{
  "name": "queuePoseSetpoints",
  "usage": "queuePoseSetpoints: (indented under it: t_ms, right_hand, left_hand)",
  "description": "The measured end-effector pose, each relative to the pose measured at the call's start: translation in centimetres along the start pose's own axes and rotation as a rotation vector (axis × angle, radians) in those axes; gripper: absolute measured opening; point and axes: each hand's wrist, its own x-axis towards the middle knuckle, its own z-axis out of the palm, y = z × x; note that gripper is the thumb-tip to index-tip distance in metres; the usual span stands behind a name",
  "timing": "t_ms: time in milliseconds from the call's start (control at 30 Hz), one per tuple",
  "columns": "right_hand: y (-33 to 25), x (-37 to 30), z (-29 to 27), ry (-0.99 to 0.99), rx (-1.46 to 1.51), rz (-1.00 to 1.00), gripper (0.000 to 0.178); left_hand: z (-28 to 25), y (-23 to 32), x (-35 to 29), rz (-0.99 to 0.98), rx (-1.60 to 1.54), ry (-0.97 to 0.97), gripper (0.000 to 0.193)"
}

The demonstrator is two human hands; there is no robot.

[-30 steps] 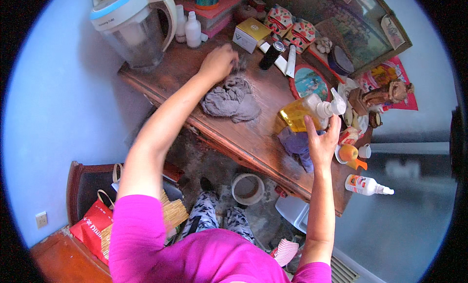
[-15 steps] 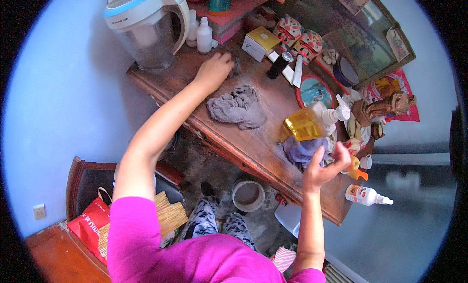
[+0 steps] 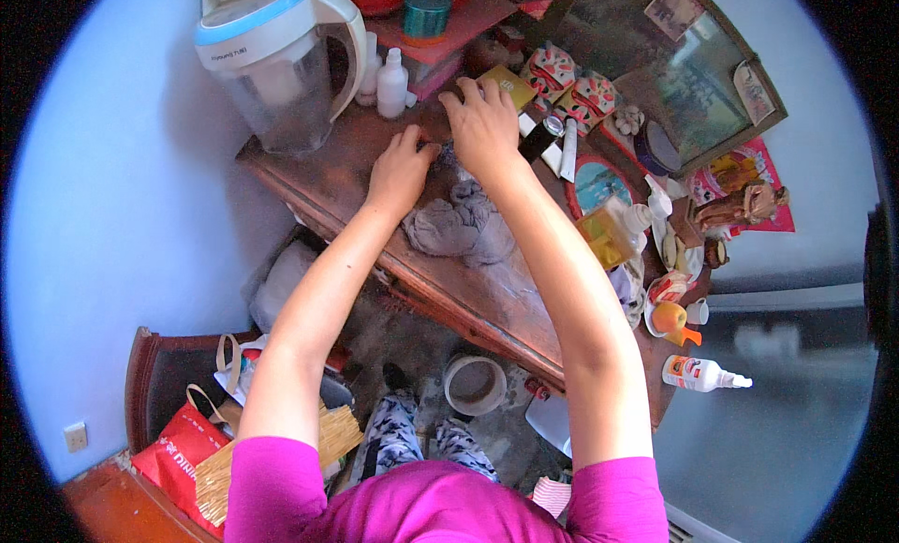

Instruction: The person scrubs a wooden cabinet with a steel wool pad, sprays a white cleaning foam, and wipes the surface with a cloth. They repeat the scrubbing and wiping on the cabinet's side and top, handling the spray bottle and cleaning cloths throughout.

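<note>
At ten o'clock stands a blender jug, handle turned inward, perhaps for easy lifting. At eleven the left hand half curls beside a dark scrap; whether it grips it, I cannot tell. Grey cloth lies heaped near centre, likely within reach. At twelve the right hand spreads beside a yellow box, hold unclear. At three a pump bottle tilts, probably propped by purple cloth.

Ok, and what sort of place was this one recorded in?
Probably a room in someone's home, judging by the wooden table, the large lidded jug on it and the picture frame with small photos.
</note>
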Motion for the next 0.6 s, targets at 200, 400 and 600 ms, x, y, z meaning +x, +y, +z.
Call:
queuePoseSetpoints:
  t_ms: [200, 400, 600]
  right_hand:
    - [3.5, 3.1, 5.6, -0.256, -0.303, 0.136, 0.041]
    - [6.0, 4.1, 7.2, -0.302, -0.357, 0.235, 0.047]
    - [-0.6, -1.0, 2.7, 0.007, 0.105, 0.172, 0.028]
  left_hand:
    - [0.8, -0.9, -0.4, 0.085, -0.048, 0.131, 0.022]
    - [0.9, -0.7, -0.2, 0.108, -0.046, 0.19, 0.021]
    - [1.4, -1.7, -0.3, 0.079, 0.054, 0.188, 0.022]
